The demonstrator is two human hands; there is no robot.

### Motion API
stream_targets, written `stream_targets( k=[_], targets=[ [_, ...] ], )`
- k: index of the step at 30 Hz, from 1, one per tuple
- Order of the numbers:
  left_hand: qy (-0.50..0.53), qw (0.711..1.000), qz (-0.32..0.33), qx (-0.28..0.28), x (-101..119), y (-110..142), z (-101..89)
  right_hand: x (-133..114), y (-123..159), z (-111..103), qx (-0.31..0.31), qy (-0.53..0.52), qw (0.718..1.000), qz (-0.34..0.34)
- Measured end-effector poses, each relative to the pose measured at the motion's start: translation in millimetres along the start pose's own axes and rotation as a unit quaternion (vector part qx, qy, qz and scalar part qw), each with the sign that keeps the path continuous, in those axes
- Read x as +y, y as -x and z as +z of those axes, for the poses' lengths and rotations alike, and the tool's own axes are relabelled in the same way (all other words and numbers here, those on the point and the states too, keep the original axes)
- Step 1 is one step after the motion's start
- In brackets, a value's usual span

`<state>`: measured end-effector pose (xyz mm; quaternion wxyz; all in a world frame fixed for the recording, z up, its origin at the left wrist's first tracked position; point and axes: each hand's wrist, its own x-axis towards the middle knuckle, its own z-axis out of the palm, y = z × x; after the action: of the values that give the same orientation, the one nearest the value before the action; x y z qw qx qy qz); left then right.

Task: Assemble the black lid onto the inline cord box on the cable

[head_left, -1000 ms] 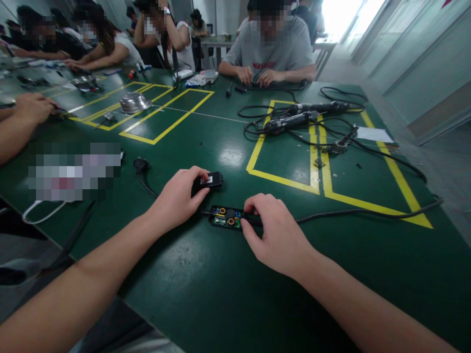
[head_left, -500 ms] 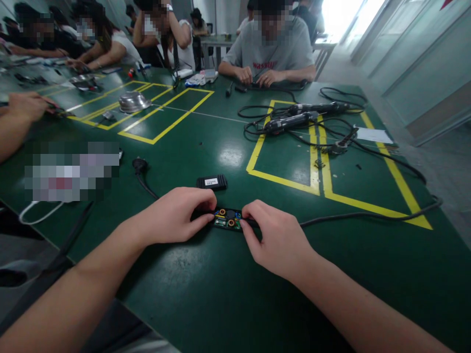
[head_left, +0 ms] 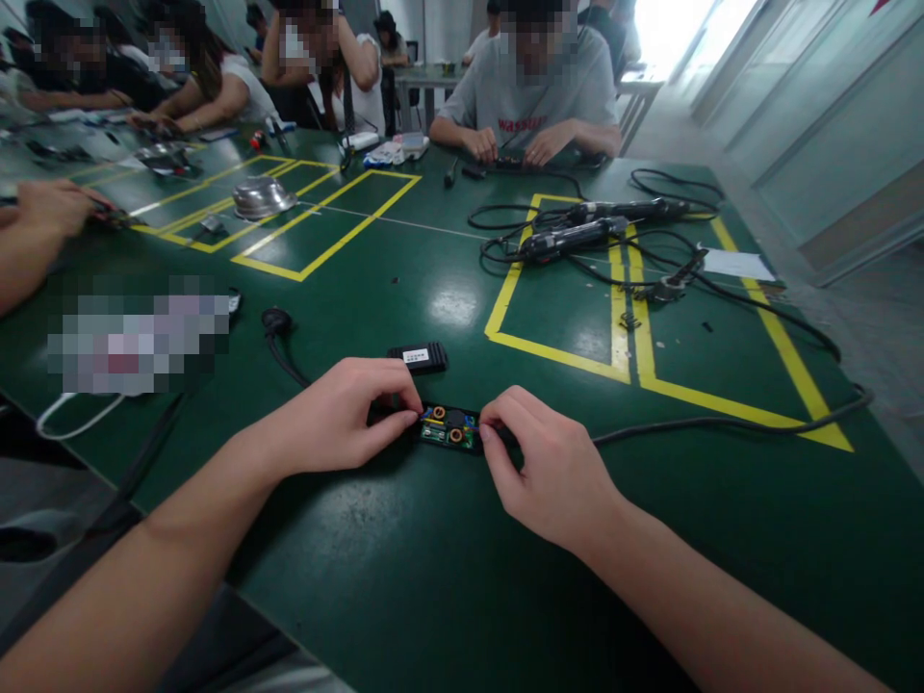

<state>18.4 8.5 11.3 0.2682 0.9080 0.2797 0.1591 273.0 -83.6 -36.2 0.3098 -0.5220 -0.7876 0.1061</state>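
OK, my left hand [head_left: 365,414] and right hand [head_left: 545,452], apart, pinch opposite ends of the open case [head_left: 451,431], frame centre, on the worktop [head_left: 361,568]; cover [head_left: 433,357] just above, plug [head_left: 277,322] left, drivers [head_left: 570,240] upper right.

Overexposed white light enters from the opening [head_left: 660,43] beyond the far right corner of the tabletop [head_left: 404,587]; elsewhere is dim. Glare pools mid-tabletop, fainter toward its near edge, whose right part darkens. Wide-angle stretch warps the borders; the board [head_left: 446,430] looks soft.
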Motion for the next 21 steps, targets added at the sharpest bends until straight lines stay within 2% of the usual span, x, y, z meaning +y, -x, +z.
stream_targets(
  k=[6, 15, 18, 21],
  targets=[
    [0.009, 1.0, -0.019, -0.015, -8.0, -0.2, -0.1, 2.6, -2.1, 0.7, -0.007, -0.01, 0.999, 0.034],
    [-0.017, 1.0, 0.021, -0.004, -9.6, -1.2, -0.4, 3.9, -4.2, 0.7, 0.004, 0.006, 1.0, 0.002],
    [-0.039, 0.999, 0.022, 0.024, -6.4, -1.8, 3.0, 4.5, -4.0, 1.3, 0.0, 0.01, 1.0, 0.0],
    [-0.08, 0.993, -0.039, 0.082, -10.5, -4.6, 8.4, 4.8, -3.7, 2.5, -0.005, 0.02, 1.0, 0.001]
  ],
)
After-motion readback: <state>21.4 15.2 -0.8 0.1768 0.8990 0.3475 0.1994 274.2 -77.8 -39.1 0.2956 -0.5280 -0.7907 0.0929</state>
